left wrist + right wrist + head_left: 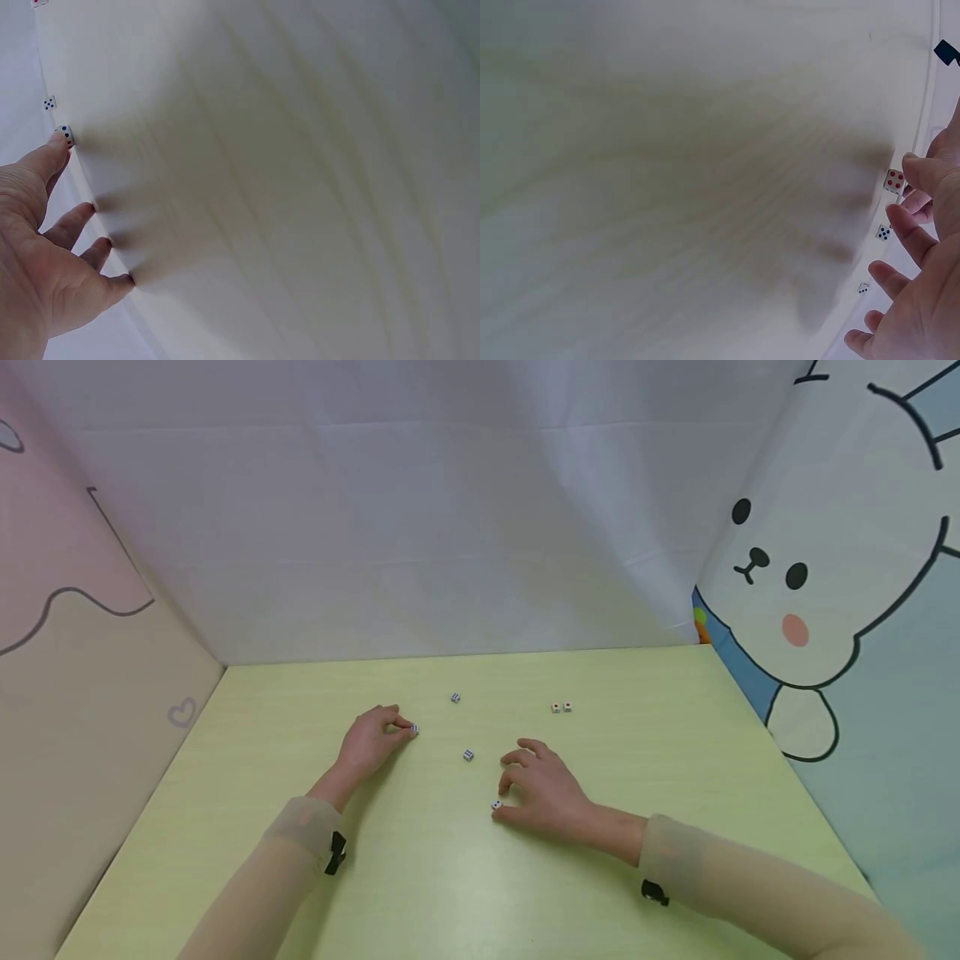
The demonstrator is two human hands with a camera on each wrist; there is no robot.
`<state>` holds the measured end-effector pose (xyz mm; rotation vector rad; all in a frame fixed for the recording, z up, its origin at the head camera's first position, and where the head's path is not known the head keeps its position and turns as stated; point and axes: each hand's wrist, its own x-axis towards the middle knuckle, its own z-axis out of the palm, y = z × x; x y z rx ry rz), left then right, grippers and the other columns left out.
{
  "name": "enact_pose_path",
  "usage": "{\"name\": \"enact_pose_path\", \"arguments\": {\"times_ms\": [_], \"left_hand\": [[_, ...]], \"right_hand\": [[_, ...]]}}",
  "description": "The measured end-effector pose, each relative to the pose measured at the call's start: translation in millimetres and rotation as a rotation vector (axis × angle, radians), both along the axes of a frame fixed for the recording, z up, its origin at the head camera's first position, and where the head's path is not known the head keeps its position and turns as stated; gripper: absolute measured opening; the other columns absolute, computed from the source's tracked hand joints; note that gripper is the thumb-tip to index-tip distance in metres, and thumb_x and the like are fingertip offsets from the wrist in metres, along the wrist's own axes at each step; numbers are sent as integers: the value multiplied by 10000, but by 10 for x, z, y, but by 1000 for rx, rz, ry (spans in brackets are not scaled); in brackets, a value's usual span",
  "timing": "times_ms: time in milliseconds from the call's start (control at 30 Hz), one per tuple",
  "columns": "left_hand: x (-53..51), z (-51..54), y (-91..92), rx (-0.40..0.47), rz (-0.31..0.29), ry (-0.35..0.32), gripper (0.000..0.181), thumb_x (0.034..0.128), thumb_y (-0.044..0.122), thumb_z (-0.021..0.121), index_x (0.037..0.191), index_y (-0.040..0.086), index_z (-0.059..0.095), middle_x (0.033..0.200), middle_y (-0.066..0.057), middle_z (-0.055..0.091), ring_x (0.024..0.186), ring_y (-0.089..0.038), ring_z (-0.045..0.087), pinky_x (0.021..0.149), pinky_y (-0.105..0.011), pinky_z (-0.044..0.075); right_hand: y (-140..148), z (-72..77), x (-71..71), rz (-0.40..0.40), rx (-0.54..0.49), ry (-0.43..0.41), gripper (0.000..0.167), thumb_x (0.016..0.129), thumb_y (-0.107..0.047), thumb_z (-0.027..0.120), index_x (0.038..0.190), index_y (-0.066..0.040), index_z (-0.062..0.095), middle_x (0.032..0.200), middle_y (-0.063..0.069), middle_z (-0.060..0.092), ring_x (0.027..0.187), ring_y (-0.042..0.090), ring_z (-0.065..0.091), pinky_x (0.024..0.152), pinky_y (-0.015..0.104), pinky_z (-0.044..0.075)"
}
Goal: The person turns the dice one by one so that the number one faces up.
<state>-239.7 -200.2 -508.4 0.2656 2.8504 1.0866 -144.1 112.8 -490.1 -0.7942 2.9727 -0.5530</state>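
Pinched between thumb and index finger of the left hand is a small white die; in the left wrist view that die shows blue dots at the thumb tip, with the other fingertips on the table. The right hand has its fingers spread and bent around another die, which lies between thumb and index tips. In the right wrist view this die shows red dots beside the thumb, and a gap separates it from the index fingertip.
Between the hands lies a die, with another die farther back. Two dice, a left one and a right one, sit side by side beyond the right hand. A white cloth hangs behind the pale yellow table.
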Motion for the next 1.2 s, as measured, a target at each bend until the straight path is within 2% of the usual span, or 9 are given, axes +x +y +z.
{"name": "enact_pose_path", "arguments": {"times_ms": [400,767,933,1200], "left_hand": [[-17,61,14,-34,-8,11,178,972,233,731,1066,91,784,1500,-227,505,1470,-477,309,1215,-623,172],[-30,123,18,-44,-9,12,176,970,232,733,1061,89,780,1501,-226,504,1471,-472,310,1215,-624,174],[-30,142,21,-48,-13,12,180,968,241,735,1056,89,779,1500,-230,503,1470,-473,312,1211,-630,176],[-28,172,14,-51,-15,14,181,965,233,739,1064,87,779,1498,-232,504,1470,-475,310,1212,-629,176]], "right_hand": [[-4,27,-3,-21,8,6,163,824,-418,819,825,-291,716,1315,-4,640,1439,309,375,1196,440,293],[20,88,-38,-17,-36,29,101,838,-371,814,807,-307,741,1303,-17,646,1435,299,377,1197,428,289],[85,254,-68,-30,-84,51,96,850,-340,816,808,-299,739,1325,-3,637,1446,305,358,1187,469,308],[284,654,-176,-11,-129,181,100,858,-302,825,820,-258,743,1340,48,635,1444,336,361,1165,541,334]]}}
